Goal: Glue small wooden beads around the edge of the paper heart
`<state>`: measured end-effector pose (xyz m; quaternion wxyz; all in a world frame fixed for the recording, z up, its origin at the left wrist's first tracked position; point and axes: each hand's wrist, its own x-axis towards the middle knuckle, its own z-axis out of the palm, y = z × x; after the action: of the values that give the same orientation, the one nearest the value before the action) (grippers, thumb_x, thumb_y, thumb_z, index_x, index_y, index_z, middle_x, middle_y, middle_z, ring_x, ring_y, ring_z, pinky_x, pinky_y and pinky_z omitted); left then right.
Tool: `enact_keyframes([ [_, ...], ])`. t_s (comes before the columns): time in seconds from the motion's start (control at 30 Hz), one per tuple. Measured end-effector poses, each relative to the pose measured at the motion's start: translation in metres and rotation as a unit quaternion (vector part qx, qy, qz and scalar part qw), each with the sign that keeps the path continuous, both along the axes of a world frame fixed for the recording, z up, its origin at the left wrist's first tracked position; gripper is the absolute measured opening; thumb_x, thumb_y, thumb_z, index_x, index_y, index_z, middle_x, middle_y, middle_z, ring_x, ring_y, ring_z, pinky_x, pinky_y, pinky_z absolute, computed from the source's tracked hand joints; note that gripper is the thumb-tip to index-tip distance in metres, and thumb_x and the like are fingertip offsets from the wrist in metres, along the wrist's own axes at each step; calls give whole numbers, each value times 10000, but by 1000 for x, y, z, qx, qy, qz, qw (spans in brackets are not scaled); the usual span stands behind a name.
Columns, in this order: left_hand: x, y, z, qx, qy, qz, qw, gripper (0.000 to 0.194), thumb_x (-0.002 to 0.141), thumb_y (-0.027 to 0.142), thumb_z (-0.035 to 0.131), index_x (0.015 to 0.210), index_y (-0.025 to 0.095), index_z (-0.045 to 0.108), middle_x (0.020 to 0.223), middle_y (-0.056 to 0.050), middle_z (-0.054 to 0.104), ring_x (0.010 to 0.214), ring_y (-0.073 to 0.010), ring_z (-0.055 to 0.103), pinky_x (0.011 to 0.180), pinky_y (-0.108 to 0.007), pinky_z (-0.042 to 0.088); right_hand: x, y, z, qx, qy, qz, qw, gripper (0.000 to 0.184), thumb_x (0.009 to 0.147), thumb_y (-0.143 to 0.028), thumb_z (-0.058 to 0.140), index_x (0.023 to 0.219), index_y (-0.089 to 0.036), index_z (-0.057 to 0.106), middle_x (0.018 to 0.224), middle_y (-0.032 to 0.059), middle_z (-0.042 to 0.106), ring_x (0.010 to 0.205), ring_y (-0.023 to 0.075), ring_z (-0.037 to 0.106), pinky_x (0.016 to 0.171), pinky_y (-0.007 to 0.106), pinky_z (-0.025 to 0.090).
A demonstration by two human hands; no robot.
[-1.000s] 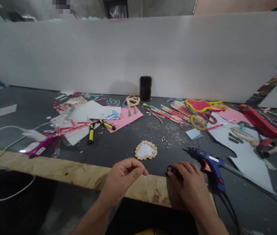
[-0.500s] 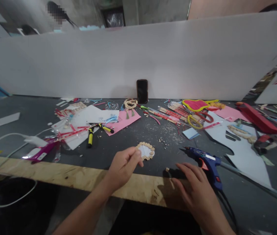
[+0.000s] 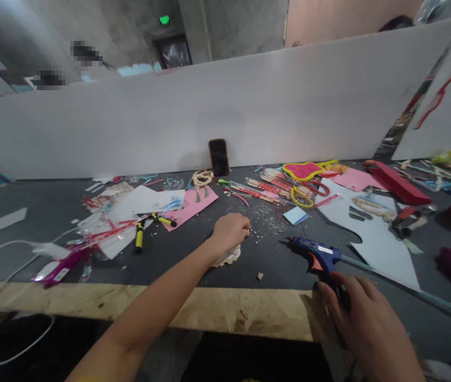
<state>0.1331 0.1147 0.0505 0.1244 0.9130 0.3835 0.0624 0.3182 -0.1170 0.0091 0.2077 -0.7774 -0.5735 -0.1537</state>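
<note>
Gripping the glue gun [image 3: 319, 252] by its handle, your right hand [image 3: 364, 313] has thumb and fingers round it; how firmly they press cannot be told. The gun lies on the dark tabletop [image 3: 289, 270], its nozzle toward your left, well apart from the white piece [image 3: 228, 258]. A translucent glue stick [image 3: 369, 269] extends from its back. Your left hand [image 3: 231, 232] is over that piece, fingers curled and largely closed; whether they pinch anything cannot be told, the fingertips being mostly hidden.

The white piece lies under your left hand, near the wooden edge [image 3: 241, 310]. Done, so far as shown: tan bits line the stretch of rim in sight. Your hand covers the rest, so completeness of the border cannot be determined. Left, by judgement: one loose tan bit [image 3: 260, 276] lies between piece and gun, touching neither, and seems unfixed. Pale crumbs [image 3: 256, 237] lie just beyond your fingers. Further out, a tan ring [image 3: 201, 173] sits near the phone [image 3: 219, 157], apparently separate from the work in hand.
</note>
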Motion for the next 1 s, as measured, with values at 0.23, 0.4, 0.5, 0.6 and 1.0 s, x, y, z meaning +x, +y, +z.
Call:
enact_keyframes([
  [0.23, 7, -3, -9, 20, 34, 2, 999, 117, 819, 212, 581, 832, 229, 697, 926, -60, 681, 928, -235, 599, 783, -304, 411, 5, 15, 6, -121, 21, -79, 989, 474, 861, -567, 366, 946, -151, 575, 820, 131, 668, 758, 294, 652, 647, 382, 473],
  [0.4, 2, -6, -7, 4, -19, 10, 1000, 141, 832, 168, 539, 830, 214, 673, 897, -57, 681, 915, -224, 591, 788, -298, 400, 9, 29, 29, -248, 124, -130, 952, 354, 823, -501, 402, 831, -201, 590, 801, 114, 695, 733, 307, 670, 553, 359, 436],
  [0.5, -6, -12, -1, -21, -80, 18, 996, 151, 843, 170, 505, 850, 207, 651, 861, -40, 675, 877, -206, 587, 759, -281, 400, 14, 26, 34, -189, 243, -141, 941, 357, 718, -506, 501, 869, -202, 612, 791, 95, 700, 734, 306, 662, 590, 368, 451],
  [0.6, -16, -24, 5, -65, -151, 21, 986, 131, 850, 213, 503, 865, 198, 632, 800, -10, 662, 770, -167, 588, 689, -248, 404, 13, 15, 32, -25, 459, -119, 880, 495, 608, -505, 617, 999, -200, 605, 839, 70, 700, 748, 273, 654, 611, 343, 482],
  [1.0, -32, -79, -1, -390, -427, 116, 807, 150, 715, 276, 693, 809, 161, 670, 750, -11, 682, 708, -134, 608, 672, -221, 434, -48, 3, 26, 32, 698, 10, 715, 389, 757, -541, 608, 978, -223, 641, 793, 33, 697, 659, 145, 627, 573, 207, 513],
])
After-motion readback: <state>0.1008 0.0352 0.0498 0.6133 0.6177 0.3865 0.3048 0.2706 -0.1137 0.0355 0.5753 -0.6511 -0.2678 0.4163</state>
